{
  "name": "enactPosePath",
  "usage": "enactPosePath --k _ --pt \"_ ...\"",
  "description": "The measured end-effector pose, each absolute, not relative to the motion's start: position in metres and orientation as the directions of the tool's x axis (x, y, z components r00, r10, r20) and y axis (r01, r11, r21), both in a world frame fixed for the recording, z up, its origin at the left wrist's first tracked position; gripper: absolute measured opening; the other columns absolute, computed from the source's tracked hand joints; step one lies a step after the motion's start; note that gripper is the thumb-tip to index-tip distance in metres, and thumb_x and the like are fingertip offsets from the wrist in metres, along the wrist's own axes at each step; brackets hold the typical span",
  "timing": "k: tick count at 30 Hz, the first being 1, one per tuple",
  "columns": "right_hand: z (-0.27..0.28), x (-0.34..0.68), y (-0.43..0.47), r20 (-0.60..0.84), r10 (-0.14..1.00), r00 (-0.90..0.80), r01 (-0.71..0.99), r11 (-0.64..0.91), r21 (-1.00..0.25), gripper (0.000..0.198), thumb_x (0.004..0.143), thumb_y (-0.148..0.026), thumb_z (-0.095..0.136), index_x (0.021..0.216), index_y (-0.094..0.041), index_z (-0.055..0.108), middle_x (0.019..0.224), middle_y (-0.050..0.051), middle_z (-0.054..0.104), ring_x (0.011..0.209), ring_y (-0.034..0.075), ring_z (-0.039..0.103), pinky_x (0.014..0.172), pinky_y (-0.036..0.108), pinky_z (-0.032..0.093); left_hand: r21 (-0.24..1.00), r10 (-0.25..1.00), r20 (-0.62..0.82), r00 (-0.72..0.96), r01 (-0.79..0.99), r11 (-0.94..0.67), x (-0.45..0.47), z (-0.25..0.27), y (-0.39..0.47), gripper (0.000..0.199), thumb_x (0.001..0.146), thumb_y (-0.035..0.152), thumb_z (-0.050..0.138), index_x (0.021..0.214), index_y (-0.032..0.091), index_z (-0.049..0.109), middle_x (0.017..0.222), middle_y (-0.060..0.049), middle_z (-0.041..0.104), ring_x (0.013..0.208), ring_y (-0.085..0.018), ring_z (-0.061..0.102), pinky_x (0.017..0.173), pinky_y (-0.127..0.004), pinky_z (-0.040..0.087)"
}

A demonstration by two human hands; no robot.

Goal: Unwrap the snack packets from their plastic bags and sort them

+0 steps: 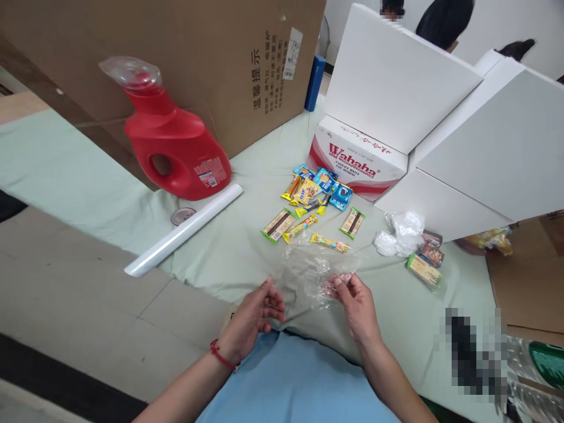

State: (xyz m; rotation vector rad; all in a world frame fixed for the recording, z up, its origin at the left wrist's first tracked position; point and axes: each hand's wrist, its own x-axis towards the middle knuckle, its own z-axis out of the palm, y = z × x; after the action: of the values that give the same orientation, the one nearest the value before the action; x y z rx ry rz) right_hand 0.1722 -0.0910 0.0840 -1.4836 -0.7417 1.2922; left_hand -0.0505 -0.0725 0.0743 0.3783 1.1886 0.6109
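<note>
Between my hands is a clear plastic bag (308, 276), crumpled and see-through, just above the cloth-covered table. My right hand (355, 302) pinches its right edge between thumb and fingers. My left hand (255, 311) is to the left of the bag, fingers spread and slightly curled, with nothing in it. Beyond the bag lie a yellow snack bar (329, 242), another yellow bar (300, 228), a green-edged wafer pack (278, 225) and a second wafer pack (352, 223). Farther back is a pile of small blue and yellow snack packets (308, 191).
A red detergent jug (176, 147) with plastic over its cap stands left, by a large cardboard box (211, 64). A white roll (185, 230) lies before it. Behind the snacks stands a Wahaha carton (356, 161) beside white panels (493, 141). Plastic wrap balls (403, 232) lie right.
</note>
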Motion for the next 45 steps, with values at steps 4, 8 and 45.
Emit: enactPosePath --k 4,8,45 --pt "0.08 0.158 -0.098 -0.247 0.96 0.133 -0.003 -0.249 -0.969 0.033 0.084 -0.056 0.075 0.086 -0.024 0.07 0.087 0.005 0.068 0.084 0.022 0.064 0.081 0.035 0.054 0.647 0.639 -0.723 0.262 -0.068 0.76 -0.028 0.068 -0.057 0.065 0.067 0.079 0.068 0.083 0.017 0.065 0.079 -0.004 0.067 0.067 -0.015 0.061 0.046 -0.019 0.036" --pt "0.079 0.161 -0.102 -0.246 0.962 0.12 0.014 -0.25 -0.968 0.03 0.085 -0.052 0.076 0.085 -0.023 0.072 0.086 0.004 0.068 0.083 0.02 0.063 0.08 0.034 0.052 0.74 0.726 -0.636 0.261 -0.061 0.67 -0.017 0.058 -0.045 0.048 0.067 0.063 0.077 0.074 0.017 0.064 0.073 -0.003 0.065 0.07 -0.016 0.062 0.05 -0.021 0.041" --pt "0.037 0.262 -0.102 -0.306 0.942 0.136 0.203 -0.329 -0.922 0.044 0.077 -0.062 0.076 0.072 -0.02 0.065 0.07 0.001 0.064 0.069 0.017 0.055 0.068 0.029 0.043 0.492 0.759 0.227 0.61 0.601 -0.63 -0.024 0.043 -0.026 0.036 0.1 0.031 0.047 0.128 0.022 0.068 0.138 -0.012 0.067 0.128 -0.028 0.06 0.111 -0.049 0.043"
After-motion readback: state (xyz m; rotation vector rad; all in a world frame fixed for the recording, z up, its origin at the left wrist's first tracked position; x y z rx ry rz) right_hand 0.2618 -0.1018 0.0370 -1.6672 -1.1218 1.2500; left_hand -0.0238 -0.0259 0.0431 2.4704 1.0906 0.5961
